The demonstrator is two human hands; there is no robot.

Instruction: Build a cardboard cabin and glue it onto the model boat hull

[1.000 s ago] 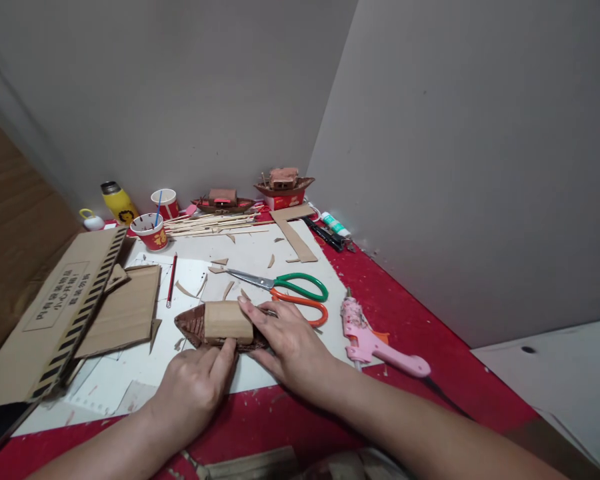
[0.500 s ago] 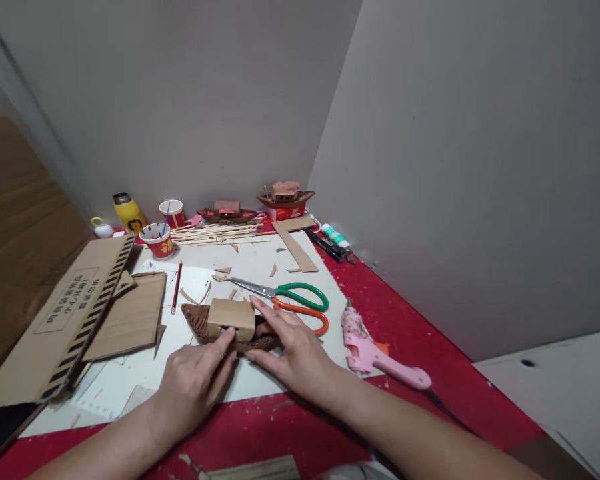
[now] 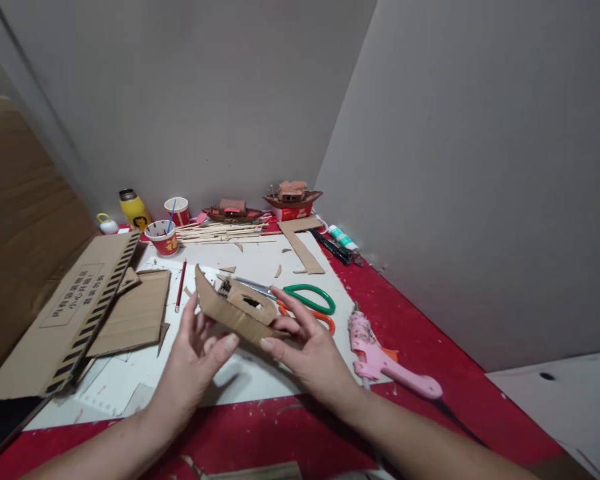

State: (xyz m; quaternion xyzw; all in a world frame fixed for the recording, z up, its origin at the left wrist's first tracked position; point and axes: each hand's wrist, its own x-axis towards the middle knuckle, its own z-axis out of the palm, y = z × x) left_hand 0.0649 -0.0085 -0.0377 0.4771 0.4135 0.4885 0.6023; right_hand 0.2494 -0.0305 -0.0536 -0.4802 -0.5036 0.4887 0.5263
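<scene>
Red worktop (image 3: 290, 437) shows along the near side, scuffed with pale flecks, a flat cardboard strip (image 3: 255, 471) at its edge. Above it, the left hand (image 3: 193, 370) and right hand (image 3: 317, 360) share a small cardboard boat (image 3: 237, 321), raised over a white sheet (image 3: 300, 380). Each grip is narrow, closed on the hull with thumbs on the near side, probably to steady it from both ends without squashing the thin card. The boat tilts, its pointed end up at the left, turning its smooth tan side to view; a ragged hole pierces the curved cabin piece (image 3: 267, 309).

Just beyond lie scissors (image 3: 263, 287), slim metal blades with looped green and orange handles, partly behind the right hand. A glossy pink glue gun (image 3: 373, 353) lies to the right, seemingly parked within reach. Left are a red pencil (image 3: 181, 285) and a ribbed cardboard panel (image 3: 133, 313).

Farther back, thin wooden sticks (image 3: 220, 232) lie bundled beside a stained paper cup (image 3: 164, 244). Two brown model boats stand near the matte grey wall (image 3: 205, 100), one on a red box (image 3: 293, 213), perhaps for display.
</scene>
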